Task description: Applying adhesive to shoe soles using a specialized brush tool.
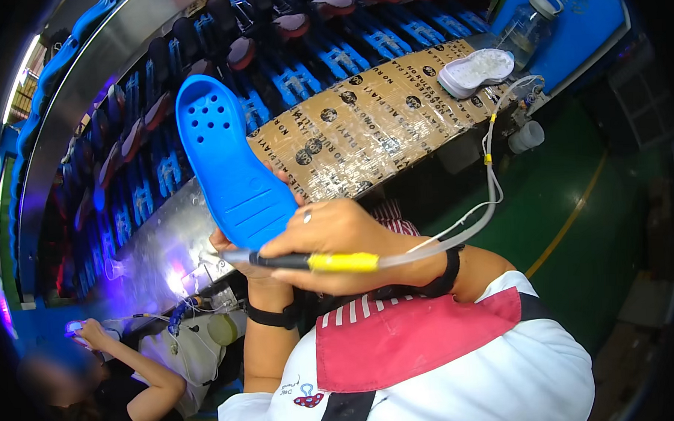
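Note:
A bright blue clog-shaped shoe sole [233, 166], with several round holes at its toe end, is held up toe away from me. Under its near end is my left hand [258, 272], its fingers closed on it; fingertips show at the sole's edges and the palm is partly hidden. Across the near end, my right hand [338, 229] is closed around a pen-shaped tool [343, 262] with a black and yellow grip. Its narrow tip points left, close to the sole's heel; whether they touch I cannot tell. A clear hose [458, 239] runs from the tool up to the right.
Cardboard [378, 115] covers the bench edge beyond my hands. On it lies a white sole [477, 70], with a clear bottle [528, 25] behind. Blue racks [294, 84] carrying shoe parts line the far side. At lower left, a co-worker's hand [94, 334] holds a small lit object.

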A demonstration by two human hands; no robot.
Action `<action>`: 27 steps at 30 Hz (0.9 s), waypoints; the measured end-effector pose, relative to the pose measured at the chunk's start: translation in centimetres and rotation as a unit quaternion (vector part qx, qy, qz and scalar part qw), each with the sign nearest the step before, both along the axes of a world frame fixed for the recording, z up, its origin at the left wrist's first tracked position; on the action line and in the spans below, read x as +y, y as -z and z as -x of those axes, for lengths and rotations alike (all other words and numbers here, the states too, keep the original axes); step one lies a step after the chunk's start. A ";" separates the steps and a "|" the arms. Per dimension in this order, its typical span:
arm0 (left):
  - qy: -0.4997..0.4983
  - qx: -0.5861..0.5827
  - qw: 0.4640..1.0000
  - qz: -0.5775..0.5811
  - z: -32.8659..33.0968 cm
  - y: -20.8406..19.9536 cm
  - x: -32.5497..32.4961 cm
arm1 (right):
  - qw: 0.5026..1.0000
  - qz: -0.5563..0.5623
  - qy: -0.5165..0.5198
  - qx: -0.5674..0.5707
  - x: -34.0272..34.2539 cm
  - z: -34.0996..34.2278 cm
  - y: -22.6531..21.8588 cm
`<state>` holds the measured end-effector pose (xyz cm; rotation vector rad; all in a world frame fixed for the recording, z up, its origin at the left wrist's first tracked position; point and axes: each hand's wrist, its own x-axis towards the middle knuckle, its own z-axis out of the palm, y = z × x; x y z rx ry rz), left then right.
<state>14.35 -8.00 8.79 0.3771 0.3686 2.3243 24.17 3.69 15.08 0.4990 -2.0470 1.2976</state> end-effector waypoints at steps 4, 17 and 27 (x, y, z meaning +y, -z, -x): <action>-0.003 0.014 1.000 0.002 0.0 -0.9 -0.2 | 1.000 -0.016 0.016 -0.011 0.1 0.1 1.5; 0.043 0.004 0.996 -0.080 1.5 -1.4 -2.7 | 0.991 0.002 -0.094 -0.100 0.4 -1.6 1.6; -0.088 0.088 0.990 0.067 2.1 -2.5 -3.1 | 0.986 0.003 -0.103 -0.133 1.4 -2.1 2.6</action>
